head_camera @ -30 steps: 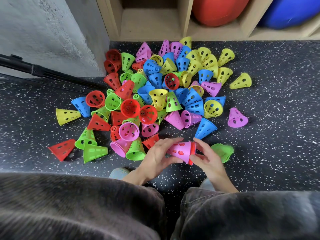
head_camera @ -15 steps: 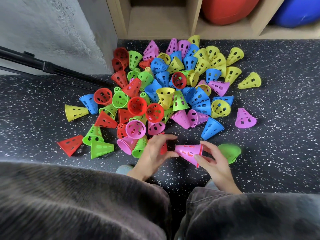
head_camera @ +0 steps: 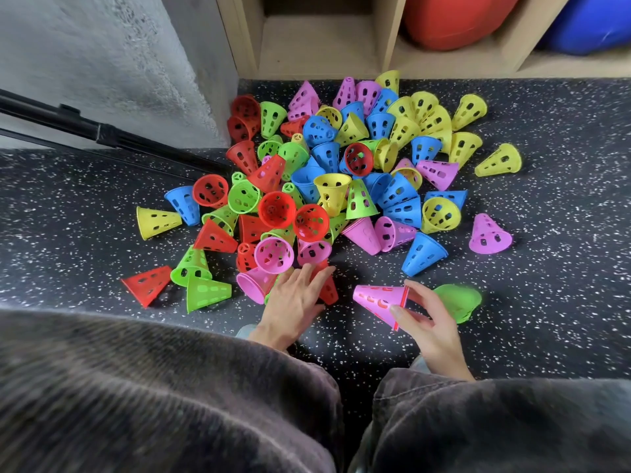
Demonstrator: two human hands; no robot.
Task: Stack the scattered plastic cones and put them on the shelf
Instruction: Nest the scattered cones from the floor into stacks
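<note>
- A black pole (head_camera: 102,133) runs along the grey wall at far left.
- The cone pile (head_camera: 341,186) lies on the speckled floor (head_camera: 563,268), just before the wooden shelf (head_camera: 317,39).
- The left hand (head_camera: 293,302) lies with fingers straight and spread on a red cone (head_camera: 328,291) at the pile's near edge.
- The right hand (head_camera: 426,315) pinches the rim of a pink stack (head_camera: 379,300), tip pointing left, a red rim showing at its base.
- A green cone (head_camera: 461,300) lies just behind that hand.
</note>
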